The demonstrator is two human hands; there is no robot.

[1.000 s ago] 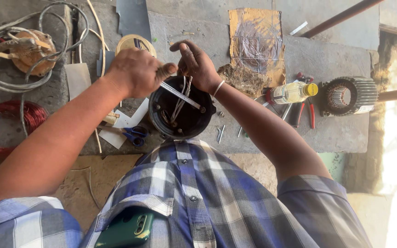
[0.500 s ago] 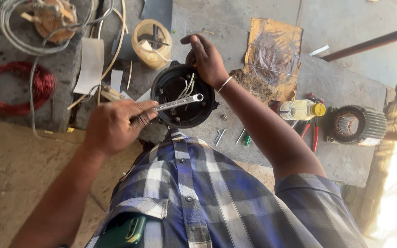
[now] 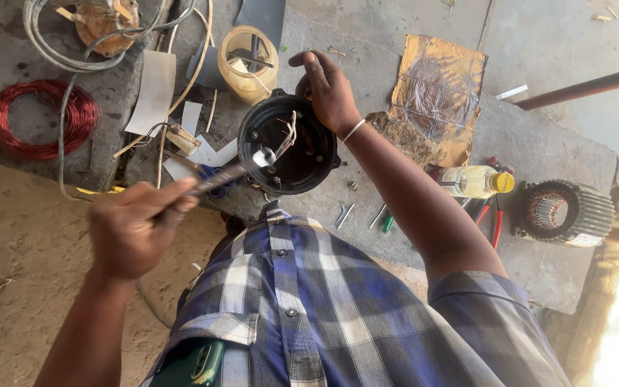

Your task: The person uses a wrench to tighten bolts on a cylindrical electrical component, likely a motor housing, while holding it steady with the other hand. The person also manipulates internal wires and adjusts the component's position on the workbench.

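A round black motor housing point(image 3: 291, 147) with pale wires inside sits on a grey concrete slab point(image 3: 395, 136). My right hand point(image 3: 327, 89) grips its far right rim. My left hand point(image 3: 137, 226) is pulled back toward me at the lower left, closed on the handle of a metal hand tool point(image 3: 234, 170). The tool's silver tip hangs over the housing's near left rim.
A coil of red wire point(image 3: 41, 118), grey cable loops point(image 3: 73, 50) and a yellowish plastic jar point(image 3: 252, 61) lie at the back left. A small bottle with a yellow cap point(image 3: 478, 181), red-handled pliers point(image 3: 492, 222) and a finned motor stator point(image 3: 567, 213) rest at the right.
My left hand has drawn back from the housing toward my body with the tool. My right hand stays on the housing's rim. The view has shifted to the left.
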